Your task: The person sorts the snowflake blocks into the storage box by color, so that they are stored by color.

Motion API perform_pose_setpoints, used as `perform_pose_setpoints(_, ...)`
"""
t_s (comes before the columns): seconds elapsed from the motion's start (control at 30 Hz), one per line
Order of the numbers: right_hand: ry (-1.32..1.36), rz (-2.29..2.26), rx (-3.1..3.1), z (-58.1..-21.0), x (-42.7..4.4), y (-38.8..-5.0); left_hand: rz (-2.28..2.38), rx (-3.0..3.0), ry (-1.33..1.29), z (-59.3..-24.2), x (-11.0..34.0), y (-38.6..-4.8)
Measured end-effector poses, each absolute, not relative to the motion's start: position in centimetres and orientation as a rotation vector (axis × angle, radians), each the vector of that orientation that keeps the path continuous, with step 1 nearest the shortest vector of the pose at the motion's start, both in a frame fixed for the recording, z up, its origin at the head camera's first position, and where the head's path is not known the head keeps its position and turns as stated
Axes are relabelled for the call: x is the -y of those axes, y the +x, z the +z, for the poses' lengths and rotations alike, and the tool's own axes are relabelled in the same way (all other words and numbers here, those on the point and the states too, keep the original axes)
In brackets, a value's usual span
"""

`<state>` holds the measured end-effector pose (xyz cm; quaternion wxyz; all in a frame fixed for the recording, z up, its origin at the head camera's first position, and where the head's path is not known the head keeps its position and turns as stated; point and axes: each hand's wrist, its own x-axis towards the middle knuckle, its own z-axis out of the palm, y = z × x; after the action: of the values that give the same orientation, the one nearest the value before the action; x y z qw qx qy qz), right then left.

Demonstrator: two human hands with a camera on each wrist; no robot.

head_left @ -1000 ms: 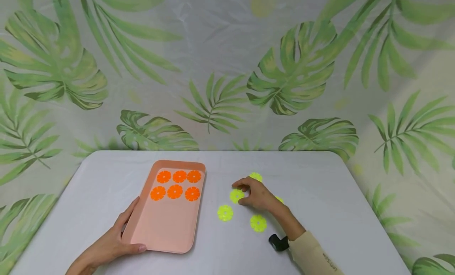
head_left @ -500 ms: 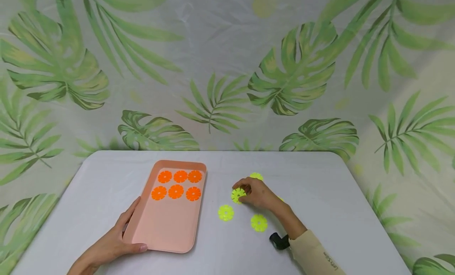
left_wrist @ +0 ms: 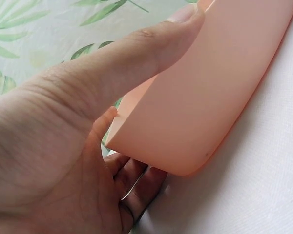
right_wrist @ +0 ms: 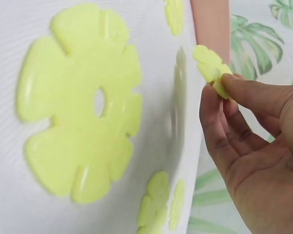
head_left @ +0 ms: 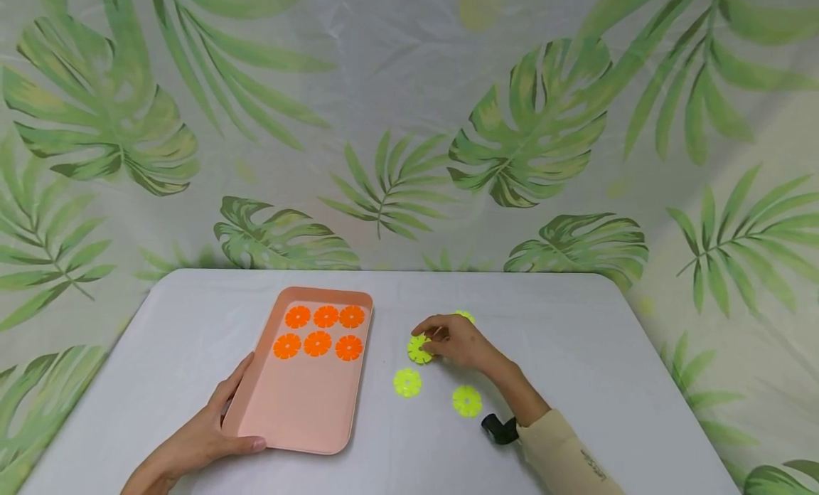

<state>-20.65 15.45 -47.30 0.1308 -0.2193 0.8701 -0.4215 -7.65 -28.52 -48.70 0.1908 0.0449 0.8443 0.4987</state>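
Observation:
A yellow-green notched plastic disc (head_left: pixel 416 350) is pinched between the thumb and fingers of my right hand (head_left: pixel 461 344). In the right wrist view this disc (right_wrist: pixel 208 60) is held off the white tabletop. My left hand (head_left: pixel 195 438) grips the near left corner of a pink tray (head_left: pixel 297 410). The left wrist view has the thumb on the rim of the tray (left_wrist: pixel 219 73), with other fingers around its corner. Two rows of orange notched discs (head_left: pixel 318 344) lie in the far half of the tray.
Further yellow-green discs lie on the white table (head_left: pixel 576 353): one (head_left: pixel 407 382) nearer the tray, one (head_left: pixel 467 401) closer to me, one (head_left: pixel 465 315) partly behind my right hand. A black device (head_left: pixel 499 429) sits at my right wrist. Behind the table hangs a leaf-patterned cloth (head_left: pixel 397 125).
My right hand has taken the yellow-green disc between its thumb and fingers, lifted it and moved it slightly left. The left hand stays at the tray corner.

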Motion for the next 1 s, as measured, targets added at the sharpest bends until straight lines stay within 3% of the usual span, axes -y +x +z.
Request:
perform_pose_setpoints(0.43,-0.56,-1.359,-2.442,-46.3,-13.1,-21.0,1.391,-2.399,0.147,-48.8,28.6,-7.4)
perform_pose_setpoints(1.0,-0.652,-1.463,-2.352,-45.6,-10.8,-21.5,1.399,-2.416,0.145,-48.7,28.5,-7.4)
